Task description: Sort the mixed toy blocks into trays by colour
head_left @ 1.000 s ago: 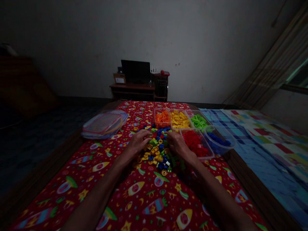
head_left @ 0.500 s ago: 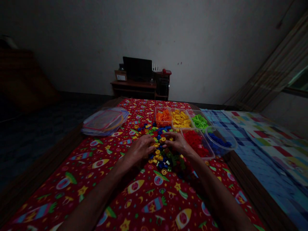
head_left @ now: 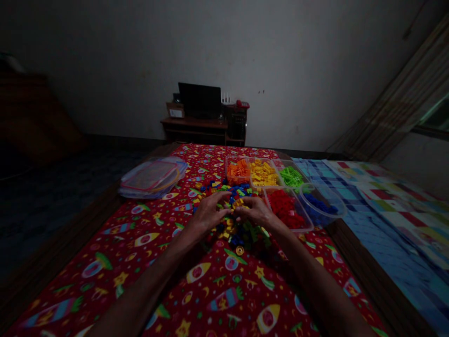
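Note:
A pile of small mixed-colour plastic bricks (head_left: 234, 224) lies on a red patterned cloth (head_left: 217, 290). Both my hands rest on the pile, fingertips close together. My left hand (head_left: 207, 214) has its fingers curled over the bricks. My right hand (head_left: 254, 211) pinches at yellow pieces (head_left: 238, 204) between the two hands; the light is too dim to show exactly what each finger holds. Behind the pile stand clear tubs of sorted bricks: orange (head_left: 237, 171), yellow (head_left: 263, 173), green (head_left: 291, 176), red (head_left: 286, 208) and blue (head_left: 321, 205).
A stack of clear plastic lids (head_left: 152, 178) lies at the left on the cloth. A blue chequered mat (head_left: 379, 220) covers the floor at the right. A low wooden desk with a dark screen (head_left: 200, 100) stands against the far wall. The room is dim.
Both hands have drawn closer together over the far part of the pile, fingertips now nearly touching around yellow pieces. The view has shifted slightly.

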A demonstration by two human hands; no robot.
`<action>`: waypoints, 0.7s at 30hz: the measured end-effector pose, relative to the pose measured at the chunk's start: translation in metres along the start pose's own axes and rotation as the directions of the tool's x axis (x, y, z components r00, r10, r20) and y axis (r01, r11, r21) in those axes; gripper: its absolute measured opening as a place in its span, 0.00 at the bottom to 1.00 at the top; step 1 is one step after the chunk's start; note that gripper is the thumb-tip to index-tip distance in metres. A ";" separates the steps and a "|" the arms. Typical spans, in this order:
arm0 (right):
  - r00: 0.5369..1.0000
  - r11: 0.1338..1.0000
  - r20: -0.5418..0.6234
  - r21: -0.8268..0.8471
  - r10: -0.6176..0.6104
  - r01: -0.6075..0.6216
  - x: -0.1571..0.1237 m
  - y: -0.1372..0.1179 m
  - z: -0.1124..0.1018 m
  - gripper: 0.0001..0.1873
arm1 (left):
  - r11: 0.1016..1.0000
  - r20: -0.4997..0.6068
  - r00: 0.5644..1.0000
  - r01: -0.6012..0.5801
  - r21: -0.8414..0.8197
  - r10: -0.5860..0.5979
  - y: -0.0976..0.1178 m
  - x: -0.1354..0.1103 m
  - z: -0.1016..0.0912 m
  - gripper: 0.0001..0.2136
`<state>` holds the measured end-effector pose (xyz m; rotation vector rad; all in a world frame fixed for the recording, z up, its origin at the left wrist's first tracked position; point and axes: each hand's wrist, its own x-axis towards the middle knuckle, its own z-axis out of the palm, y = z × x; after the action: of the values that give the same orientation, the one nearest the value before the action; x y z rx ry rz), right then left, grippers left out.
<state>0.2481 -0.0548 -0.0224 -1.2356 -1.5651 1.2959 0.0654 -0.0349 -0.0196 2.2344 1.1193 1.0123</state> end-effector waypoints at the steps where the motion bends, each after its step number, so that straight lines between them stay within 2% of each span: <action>1: 1.000 1.000 -0.013 -0.005 -0.011 0.011 0.000 -0.001 -0.004 0.13 | 0.999 -0.016 0.999 -0.028 0.027 0.028 -0.003 0.001 -0.004 0.14; 5: 0.989 0.988 -0.113 -0.128 -0.098 0.084 0.013 -0.015 -0.038 0.11 | 0.993 -0.065 0.995 -0.072 0.091 0.078 -0.012 0.006 -0.019 0.08; 8: 0.964 0.951 -0.247 -0.307 -0.097 0.017 0.036 -0.028 -0.076 0.09 | 0.992 -0.055 0.997 -0.039 0.120 0.046 -0.015 0.007 -0.026 0.09; 10: 0.925 0.884 -0.356 -0.464 -0.134 -0.051 0.051 -0.036 -0.097 0.09 | 0.987 -0.036 0.999 -0.020 0.159 0.026 -0.016 0.007 -0.028 0.09; 12: 0.860 0.763 -0.429 -0.642 -0.277 -0.075 0.057 -0.042 -0.107 0.13 | 0.980 -0.009 1.000 -0.004 0.200 0.006 -0.018 0.007 -0.030 0.09; 14: 0.804 0.650 -0.411 -0.759 -0.430 -0.040 0.053 -0.043 -0.101 0.14 | 0.972 0.022 1.000 0.011 0.236 -0.017 -0.021 0.007 -0.033 0.09; 15: 0.801 0.620 -0.372 -0.784 -0.470 -0.001 0.047 -0.042 -0.093 0.12 | 0.968 0.042 0.999 0.015 0.250 -0.026 -0.023 0.007 -0.034 0.09; 17: 0.842 0.606 -0.263 -0.790 -0.470 0.092 0.033 -0.038 -0.069 0.11 | 0.964 0.096 0.995 0.012 0.264 -0.038 -0.027 0.006 -0.034 0.09; 19: 0.904 0.602 -0.147 -0.786 -0.402 0.139 0.019 -0.031 -0.042 0.13 | 0.966 0.161 0.986 -0.008 0.259 -0.035 -0.032 0.004 -0.031 0.08; 21: 0.927 0.560 -0.064 -0.811 -0.369 0.167 0.009 -0.021 -0.019 0.12 | 0.969 0.222 0.975 -0.037 0.244 -0.018 -0.038 0.000 -0.025 0.07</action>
<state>0.2595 -0.0415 0.0019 -1.4945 -2.1420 0.1634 0.0277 -0.0121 -0.0286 2.4761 1.1880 0.6320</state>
